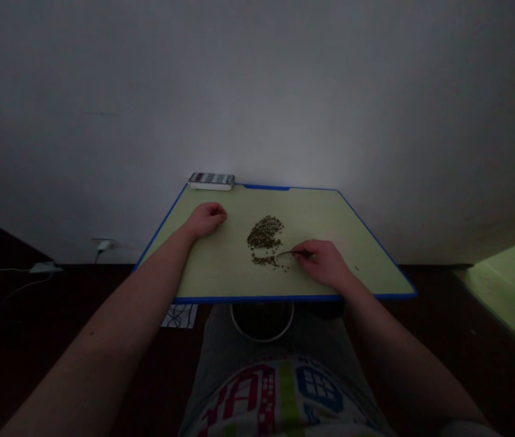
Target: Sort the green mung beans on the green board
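A heap of small brown grains or seeds lies in the middle of the pale yellow-green tabletop. Nearer to me, a smaller strip of the same grains is set apart from the heap. My right hand is closed on a thin dark tool with a curved, pointed tip, like tweezers. Its tip touches or hovers at the right end of the strip; I cannot tell which. Left of the heap, my left hand rests on the table with fingers curled in, apart from the grains. Nothing shows in it.
At the table's far left corner is a white box with a striped top. A bowl sits on my lap under the front edge. The blue table rim borders the top, and a wall stands behind. Cables and a plug are at left.
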Available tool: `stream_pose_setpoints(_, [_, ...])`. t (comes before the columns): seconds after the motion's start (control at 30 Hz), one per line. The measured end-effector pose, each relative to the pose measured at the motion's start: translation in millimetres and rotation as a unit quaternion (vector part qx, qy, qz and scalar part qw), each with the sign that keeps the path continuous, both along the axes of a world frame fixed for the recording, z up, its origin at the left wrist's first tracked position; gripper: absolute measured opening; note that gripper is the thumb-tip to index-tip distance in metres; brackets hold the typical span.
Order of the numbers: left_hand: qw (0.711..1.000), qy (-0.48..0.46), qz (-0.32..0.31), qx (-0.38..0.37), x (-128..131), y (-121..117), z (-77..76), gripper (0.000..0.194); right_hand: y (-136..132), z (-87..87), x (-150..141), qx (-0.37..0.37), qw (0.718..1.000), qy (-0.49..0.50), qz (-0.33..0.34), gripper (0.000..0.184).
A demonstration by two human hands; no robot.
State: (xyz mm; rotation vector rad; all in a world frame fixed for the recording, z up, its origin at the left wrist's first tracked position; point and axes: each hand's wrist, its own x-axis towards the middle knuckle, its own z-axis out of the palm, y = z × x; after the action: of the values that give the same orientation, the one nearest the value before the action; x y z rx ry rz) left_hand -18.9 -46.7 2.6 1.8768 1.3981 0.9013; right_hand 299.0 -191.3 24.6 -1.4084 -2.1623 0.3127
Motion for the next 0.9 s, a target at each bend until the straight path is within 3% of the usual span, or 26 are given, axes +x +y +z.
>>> stream_pose_setpoints(0.43, [1.000, -0.001, -0.005, 0.015, -1, 0, 0.1, 0.019, -11, 2.8, 10, -0.012, 0.999, 0.002, 0.032, 0.019])
stream_pose_setpoints(0.7, [1.000, 0.001, -0.003, 0.006, -1, 0, -0.8, 0.020, -3, -1.5, 8, -0.002, 1.000, 0.010, 0.011, 0.019])
stream_pose_setpoints(0.9, [1.000, 0.000, -0.006, -0.002, -1, -1, 1.2, 0.022, -5, 0.4, 10, -0.006, 0.999, -0.008, 0.036, 0.019])
